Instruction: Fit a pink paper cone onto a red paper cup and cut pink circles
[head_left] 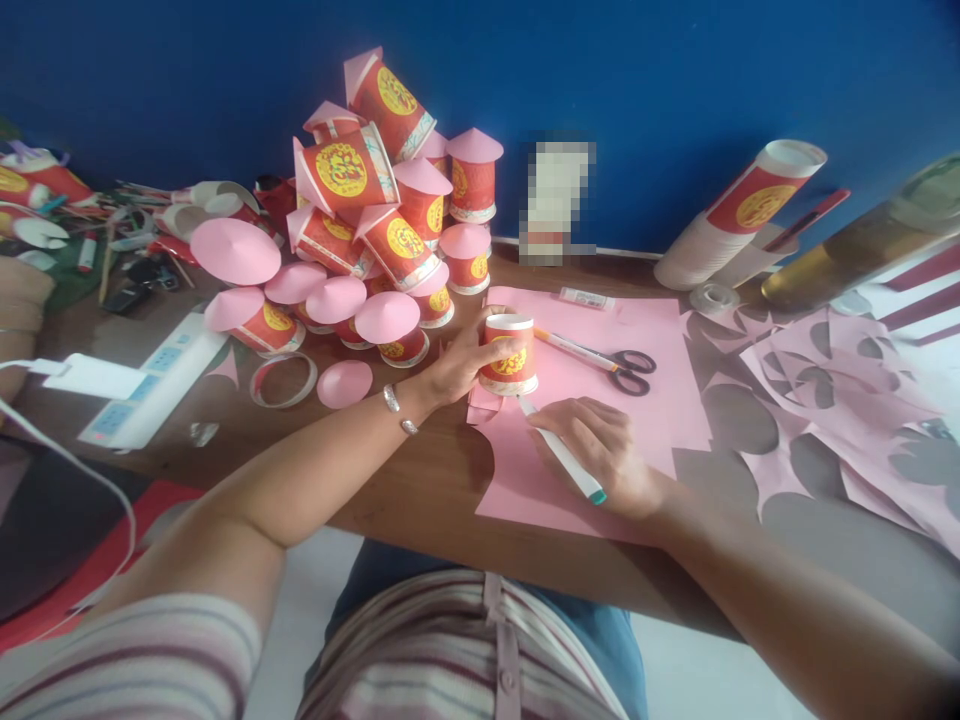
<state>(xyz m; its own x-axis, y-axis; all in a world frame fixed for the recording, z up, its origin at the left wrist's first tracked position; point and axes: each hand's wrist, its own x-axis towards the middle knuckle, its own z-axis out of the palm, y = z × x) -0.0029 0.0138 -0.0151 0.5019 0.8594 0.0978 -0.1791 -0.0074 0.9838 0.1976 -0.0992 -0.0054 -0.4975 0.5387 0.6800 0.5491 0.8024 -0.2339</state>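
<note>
My left hand (466, 362) is wrapped round a red paper cup (519, 378) with a yellow emblem, its pale round end facing up. Just below and to the right, my right hand (592, 450) grips a white marker (562, 462) with a green end. The marker's tip is close to the cup's lower edge; whether they touch I cannot tell. Both hands are over pink paper (660, 400) lying on the brown table (420, 470). Behind them on the paper rest black-handled scissors (630, 371), an orange-and-white pen (574, 350) and a glue stick (587, 299).
Several red cups with pink cone tops (405, 240) are piled at the back left. A tape roll (283, 381) and power strip (154, 385) lie left. Pink scraps (832, 370), stacked cups (739, 215) and a bottle (847, 240) occupy the right.
</note>
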